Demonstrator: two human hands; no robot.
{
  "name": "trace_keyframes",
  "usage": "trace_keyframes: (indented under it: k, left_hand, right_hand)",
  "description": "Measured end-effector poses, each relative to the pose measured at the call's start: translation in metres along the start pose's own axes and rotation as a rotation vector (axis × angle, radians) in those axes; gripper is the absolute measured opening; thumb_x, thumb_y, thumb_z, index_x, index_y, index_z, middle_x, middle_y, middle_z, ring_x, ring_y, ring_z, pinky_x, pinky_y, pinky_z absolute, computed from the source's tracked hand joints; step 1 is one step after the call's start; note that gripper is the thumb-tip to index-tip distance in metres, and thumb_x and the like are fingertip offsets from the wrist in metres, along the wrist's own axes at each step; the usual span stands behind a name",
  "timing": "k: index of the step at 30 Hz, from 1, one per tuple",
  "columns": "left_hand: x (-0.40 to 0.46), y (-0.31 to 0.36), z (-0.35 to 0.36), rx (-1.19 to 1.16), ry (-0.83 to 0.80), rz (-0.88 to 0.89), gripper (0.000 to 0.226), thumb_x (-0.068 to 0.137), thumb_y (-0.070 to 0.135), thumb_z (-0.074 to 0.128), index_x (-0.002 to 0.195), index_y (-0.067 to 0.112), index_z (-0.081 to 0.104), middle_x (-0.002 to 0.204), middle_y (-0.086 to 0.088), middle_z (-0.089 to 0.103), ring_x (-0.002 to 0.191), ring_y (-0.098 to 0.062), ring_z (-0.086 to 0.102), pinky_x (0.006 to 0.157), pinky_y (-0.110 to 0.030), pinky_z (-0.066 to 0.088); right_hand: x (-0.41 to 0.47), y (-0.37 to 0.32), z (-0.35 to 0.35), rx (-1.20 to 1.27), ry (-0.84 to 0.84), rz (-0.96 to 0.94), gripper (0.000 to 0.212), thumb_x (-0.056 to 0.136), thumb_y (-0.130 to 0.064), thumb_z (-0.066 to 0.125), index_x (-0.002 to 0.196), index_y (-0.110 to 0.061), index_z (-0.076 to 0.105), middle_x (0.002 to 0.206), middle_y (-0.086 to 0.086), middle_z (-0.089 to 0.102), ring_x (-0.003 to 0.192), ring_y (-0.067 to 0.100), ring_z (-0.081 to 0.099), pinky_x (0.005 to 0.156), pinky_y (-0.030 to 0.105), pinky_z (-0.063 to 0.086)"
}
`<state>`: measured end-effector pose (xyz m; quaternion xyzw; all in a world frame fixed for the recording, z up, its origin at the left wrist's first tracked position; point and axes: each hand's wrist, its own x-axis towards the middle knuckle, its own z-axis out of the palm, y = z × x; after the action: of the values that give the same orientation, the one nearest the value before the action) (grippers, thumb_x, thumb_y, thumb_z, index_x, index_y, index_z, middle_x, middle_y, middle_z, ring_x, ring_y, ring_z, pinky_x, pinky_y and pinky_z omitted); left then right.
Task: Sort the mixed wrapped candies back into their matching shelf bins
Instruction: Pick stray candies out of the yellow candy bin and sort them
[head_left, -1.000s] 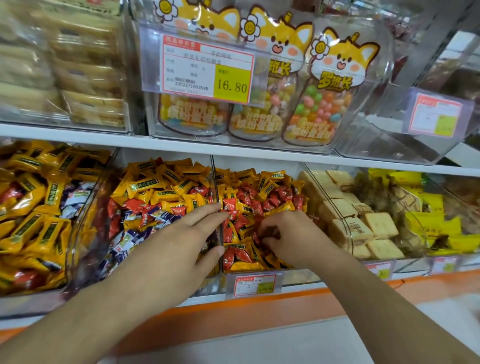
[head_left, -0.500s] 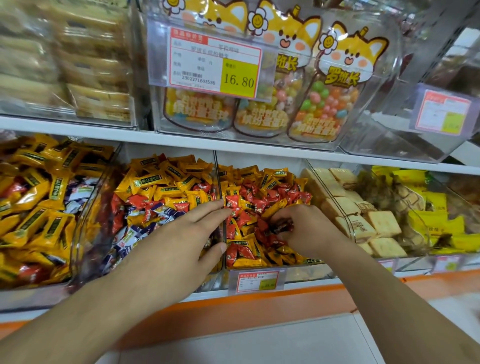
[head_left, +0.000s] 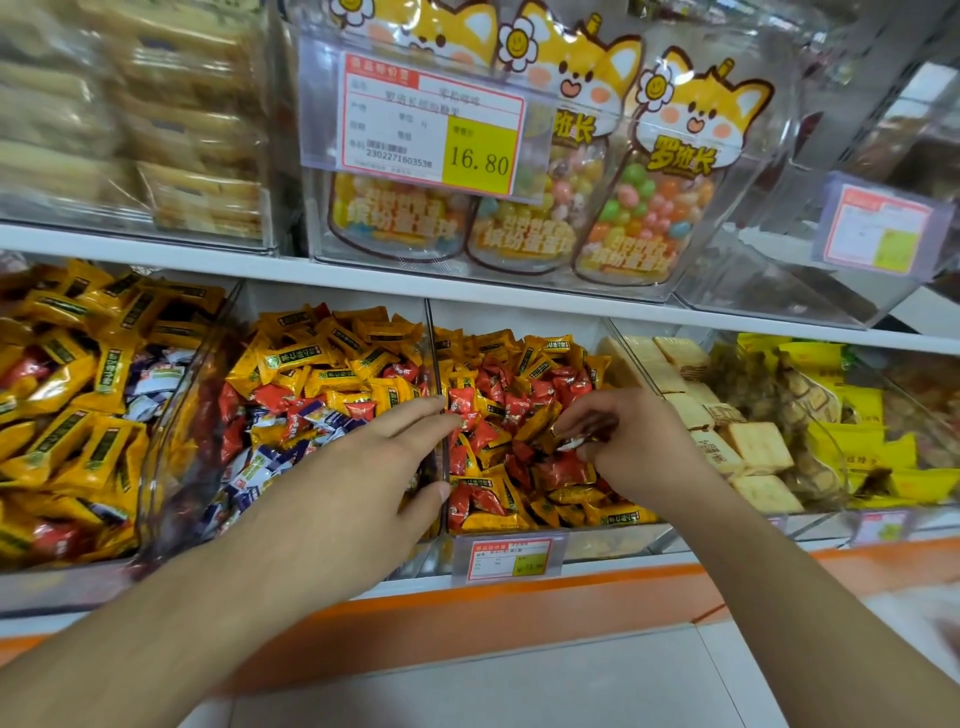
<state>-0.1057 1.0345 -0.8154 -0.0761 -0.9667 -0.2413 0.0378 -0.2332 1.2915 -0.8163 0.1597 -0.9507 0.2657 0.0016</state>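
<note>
Right hand (head_left: 631, 441) just lifted, now pinching a dark candy (head_left: 576, 435) from the middle bin (head_left: 613, 543); left hand (head_left: 358, 467) flat, fingers apart.

Price tag (head_left: 434, 122) reads 16.80, barcode number perhaps 2302271603538.

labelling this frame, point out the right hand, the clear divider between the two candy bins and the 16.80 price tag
right hand (head_left: 631, 441), head view, on the back of the hand
clear divider (head_left: 435, 353), head view, on its upper edge behind the left fingertips
16.80 price tag (head_left: 480, 158), head view, on the yellow price panel
</note>
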Motion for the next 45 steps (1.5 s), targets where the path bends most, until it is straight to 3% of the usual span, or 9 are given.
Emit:
trace_keyframes:
  k: [6,10,16,20,23,26,30,37,45]
  left_hand:
    - [0.0,-0.003,-0.002,-0.07,0.083,0.013,0.061,0.101,0.049,0.052,0.157,0.044,0.027,0.161,0.029,0.021,0.147,0.002,0.027,0.117,-0.02,0.025]
    - [-0.003,0.004,-0.013,-0.282,0.196,-0.041,0.047,0.095,0.047,0.063,0.14,0.046,0.049,0.131,0.031,0.054,0.116,0.012,0.05,0.106,-0.022,0.045]
    - [-0.006,0.004,-0.022,-0.564,0.224,-0.13,0.009,0.089,0.036,0.075,0.097,0.038,0.071,0.09,0.021,0.07,0.088,0.001,0.068,0.085,-0.035,0.058]
    - [-0.004,-0.011,-0.023,-0.247,0.303,-0.211,0.014,0.094,0.037,0.07,0.106,0.042,0.066,0.102,0.023,0.067,0.092,0.003,0.063,0.077,-0.013,0.049]
    - [-0.001,-0.016,-0.019,-0.038,0.26,-0.131,0.042,0.097,0.036,0.064,0.138,0.04,0.055,0.144,0.019,0.052,0.128,-0.007,0.053,0.104,-0.023,0.044]
    - [-0.001,-0.008,-0.009,-0.009,0.133,0.026,0.051,0.101,0.042,0.056,0.15,0.045,0.042,0.158,0.031,0.029,0.146,0.003,0.03,0.119,-0.021,0.027]
    - [-0.001,0.002,0.006,0.025,0.006,0.096,0.055,0.104,0.05,0.046,0.156,0.049,0.027,0.162,0.038,0.002,0.144,0.017,0.004,0.115,-0.01,0.008]
    - [0.001,-0.007,0.01,0.008,0.045,0.106,0.051,0.103,0.049,0.048,0.153,0.047,0.037,0.159,0.041,0.008,0.146,0.007,0.026,0.112,-0.01,0.018]
    - [0.0,-0.006,0.009,-0.003,0.034,0.116,0.049,0.103,0.049,0.048,0.151,0.048,0.038,0.159,0.041,0.007,0.145,0.006,0.028,0.115,-0.015,0.026]
  right_hand:
    - [-0.012,-0.027,-0.007,0.182,0.078,0.006,0.024,0.088,-0.012,0.079,0.091,-0.036,0.078,0.098,-0.017,0.073,0.093,-0.005,0.065,0.076,0.012,0.051]
    - [-0.029,-0.073,-0.006,0.537,-0.032,-0.05,0.018,0.091,-0.008,0.077,0.096,-0.025,0.081,0.091,-0.007,0.078,0.086,0.013,0.073,0.078,0.032,0.062]
    - [-0.037,-0.099,0.011,0.808,-0.18,-0.042,0.02,0.089,-0.003,0.077,0.107,-0.013,0.078,0.094,0.013,0.076,0.084,0.021,0.075,0.074,0.03,0.061]
    - [-0.024,-0.071,-0.002,0.573,-0.008,-0.01,0.016,0.093,-0.012,0.075,0.103,-0.024,0.078,0.094,-0.002,0.078,0.089,0.018,0.075,0.08,0.036,0.062]
    - [-0.013,-0.037,-0.007,0.355,0.117,-0.011,0.018,0.095,-0.009,0.071,0.1,-0.026,0.077,0.093,-0.007,0.076,0.089,0.003,0.07,0.079,0.024,0.058]
    - [-0.008,-0.017,0.004,0.167,0.026,-0.047,0.021,0.096,-0.014,0.07,0.1,-0.034,0.077,0.097,-0.017,0.074,0.093,-0.004,0.067,0.083,0.018,0.055]
    - [-0.007,-0.017,0.022,-0.098,-0.21,-0.128,0.02,0.094,-0.024,0.072,0.108,-0.038,0.077,0.104,-0.024,0.072,0.096,-0.007,0.062,0.085,0.013,0.048]
    - [0.009,0.006,0.024,-0.259,-0.151,-0.095,0.015,0.087,-0.02,0.077,0.095,-0.032,0.08,0.097,-0.016,0.073,0.09,0.01,0.066,0.081,0.039,0.06]
    - [0.014,0.016,0.017,-0.325,-0.008,-0.092,0.014,0.086,-0.023,0.082,0.091,-0.035,0.076,0.089,-0.014,0.071,0.086,0.01,0.066,0.074,0.032,0.058]
